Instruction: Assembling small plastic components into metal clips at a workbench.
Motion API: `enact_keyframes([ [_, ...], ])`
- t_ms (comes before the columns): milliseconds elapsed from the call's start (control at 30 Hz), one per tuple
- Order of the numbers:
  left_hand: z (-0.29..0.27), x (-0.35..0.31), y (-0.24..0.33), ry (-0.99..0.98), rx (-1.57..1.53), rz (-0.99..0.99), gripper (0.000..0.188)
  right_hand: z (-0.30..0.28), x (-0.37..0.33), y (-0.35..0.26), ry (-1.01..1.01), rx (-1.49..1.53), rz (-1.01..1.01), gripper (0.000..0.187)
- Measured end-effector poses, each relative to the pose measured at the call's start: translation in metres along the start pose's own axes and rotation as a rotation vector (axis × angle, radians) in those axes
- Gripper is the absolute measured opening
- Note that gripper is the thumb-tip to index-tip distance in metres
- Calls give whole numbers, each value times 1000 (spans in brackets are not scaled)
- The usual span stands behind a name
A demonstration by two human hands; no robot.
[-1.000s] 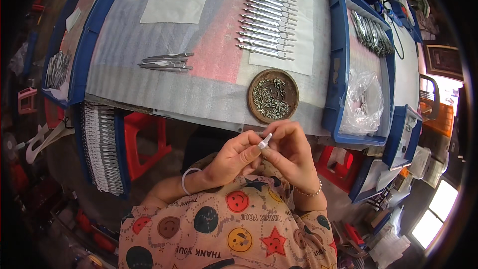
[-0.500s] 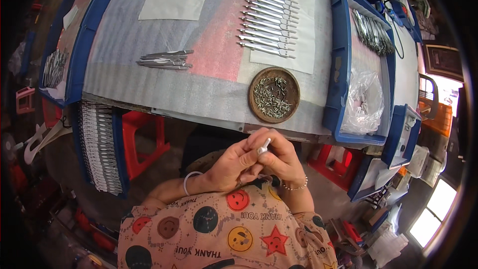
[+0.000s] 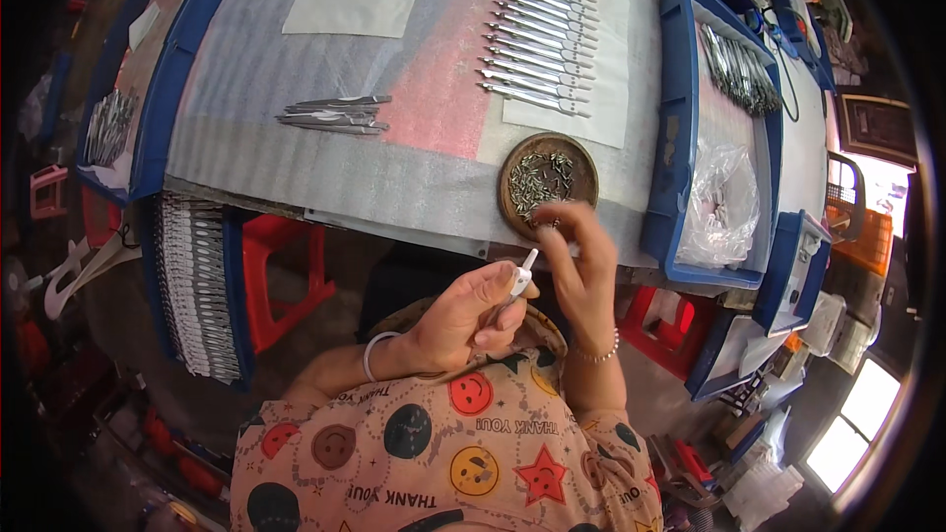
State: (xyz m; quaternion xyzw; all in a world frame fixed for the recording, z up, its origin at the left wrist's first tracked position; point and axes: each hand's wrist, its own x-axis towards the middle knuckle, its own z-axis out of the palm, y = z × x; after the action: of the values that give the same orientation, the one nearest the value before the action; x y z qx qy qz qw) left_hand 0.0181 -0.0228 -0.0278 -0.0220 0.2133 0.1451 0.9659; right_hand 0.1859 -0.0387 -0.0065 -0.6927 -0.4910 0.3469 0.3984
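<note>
My left hand [image 3: 463,320] is closed around a slim silver-white metal piece [image 3: 522,279], whose narrow peg points up and away from me. My right hand [image 3: 584,271] has parted from it and reaches over the near rim of a round brown bowl [image 3: 506,207]. Small shiny metal pins or screws [image 3: 537,177] lie in the bowl. The fingertips of that hand are blurred by motion at the pile, so whether they grip one does not show. Beyond the bowl, a row of slim silver metal pieces [image 3: 542,49] lies side by side on white paper [image 3: 601,123].
A small pile of flat grey metal strips [image 3: 335,114] rests on the foam-covered table [image 3: 414,182]. Blue trays [image 3: 680,128] with metal parts and a plastic bag [image 3: 721,202] stand at the right. Another blue tray [image 3: 163,103] is at the left. Red stools [image 3: 286,281] stand below.
My right hand has let go of the metal piece and moved away from me to the bowl. My left hand keeps hold of the piece, which now shows more fully.
</note>
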Motion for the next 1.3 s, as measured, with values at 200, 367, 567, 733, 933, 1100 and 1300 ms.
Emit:
enact_keyframes([
  [200, -10, -2, 3, -51, -36, -6, 32, -1, 33, 11, -65, -610, -311, 19],
  [367, -12, -1, 5, -81, -37, -1, 32, 0, 35, 16, -95, -660, -264, 13],
  [567, -12, 3, 6, -99, -63, -8, 32, -9, 33, 15, 10, -423, -224, 12],
  [733, -11, 6, 4, -86, -95, -49, 32, -19, 29, 17, 83, -90, -134, 7],
  [933, -9, 7, 2, -83, -64, -68, 32, -25, 24, 13, 99, 475, 74, 6],
  [1100, -11, 8, 1, -64, -73, -66, 33, -29, -1, -8, 38, 570, 134, 9],
  [1300, -5, 10, 0, -46, -28, -44, 33, -24, -34, -11, 2, 192, -195, 15],
])
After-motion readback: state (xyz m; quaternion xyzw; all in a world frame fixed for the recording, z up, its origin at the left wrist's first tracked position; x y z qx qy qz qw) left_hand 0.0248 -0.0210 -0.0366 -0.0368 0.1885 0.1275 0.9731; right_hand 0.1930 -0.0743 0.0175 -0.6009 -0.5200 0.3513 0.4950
